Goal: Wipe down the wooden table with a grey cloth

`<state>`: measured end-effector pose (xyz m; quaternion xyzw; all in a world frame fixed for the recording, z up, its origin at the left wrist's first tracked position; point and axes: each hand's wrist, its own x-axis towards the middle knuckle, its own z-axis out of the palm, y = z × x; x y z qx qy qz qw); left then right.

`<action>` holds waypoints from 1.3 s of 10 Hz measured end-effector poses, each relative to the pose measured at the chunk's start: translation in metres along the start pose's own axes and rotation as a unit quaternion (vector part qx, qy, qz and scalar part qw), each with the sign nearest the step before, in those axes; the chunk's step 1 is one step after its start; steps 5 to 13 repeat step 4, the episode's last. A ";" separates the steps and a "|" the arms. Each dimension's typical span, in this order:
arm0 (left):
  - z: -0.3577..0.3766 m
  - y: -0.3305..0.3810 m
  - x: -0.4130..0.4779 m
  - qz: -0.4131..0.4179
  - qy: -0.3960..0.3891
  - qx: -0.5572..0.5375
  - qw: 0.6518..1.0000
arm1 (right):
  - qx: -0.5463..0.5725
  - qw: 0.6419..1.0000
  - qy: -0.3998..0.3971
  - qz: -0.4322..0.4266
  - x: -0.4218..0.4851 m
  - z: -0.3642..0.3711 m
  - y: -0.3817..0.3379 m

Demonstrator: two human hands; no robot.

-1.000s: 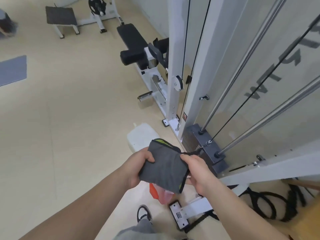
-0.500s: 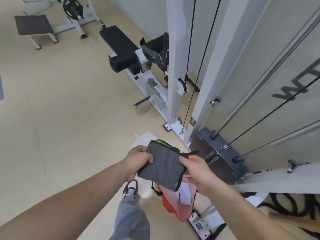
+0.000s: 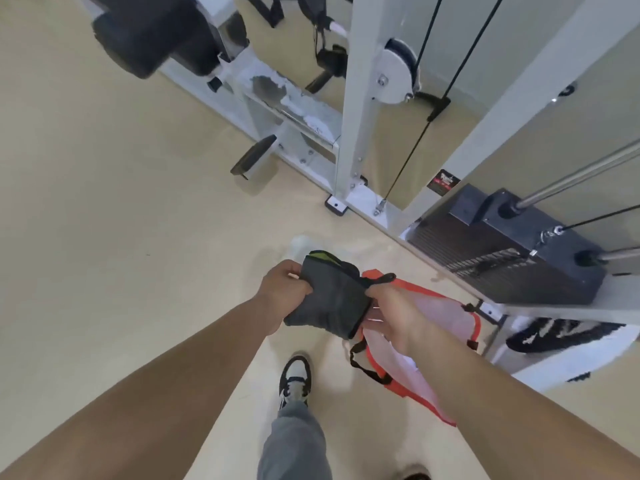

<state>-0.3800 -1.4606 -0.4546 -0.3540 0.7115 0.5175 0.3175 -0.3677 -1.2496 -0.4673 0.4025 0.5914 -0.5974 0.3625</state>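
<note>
A folded grey cloth (image 3: 329, 299) with a black edge and a yellow-green patch at its top is held at waist height in front of me. My left hand (image 3: 282, 292) grips its left side. My right hand (image 3: 391, 308) pinches its right edge near a black loop. No wooden table is in view.
A white cable machine frame (image 3: 353, 109) and its dark weight stack (image 3: 505, 251) stand close ahead on the right. An orange and white bag (image 3: 415, 348) lies on the beige floor under my hands. A black padded bench (image 3: 152, 32) is at the top left. My shoe (image 3: 294, 379) steps forward.
The view has moved forward and tilted down toward the machine's base and the bag. Both hands keep the same hold on the cloth.
</note>
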 end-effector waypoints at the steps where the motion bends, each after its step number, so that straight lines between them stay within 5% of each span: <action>1: 0.002 -0.020 0.044 0.004 0.011 0.005 1.000 | 0.029 0.999 0.004 0.012 0.035 0.019 0.015; 3: 0.009 -0.045 0.111 0.027 0.012 0.038 0.999 | 0.072 0.997 -0.002 0.004 0.097 0.039 0.029; 4: 0.007 -0.048 0.118 0.022 0.013 0.108 0.994 | -0.013 0.999 0.041 0.007 0.104 0.040 0.026; 13: 0.007 -0.048 0.118 0.022 0.013 0.108 0.994 | -0.013 0.999 0.041 0.007 0.104 0.040 0.026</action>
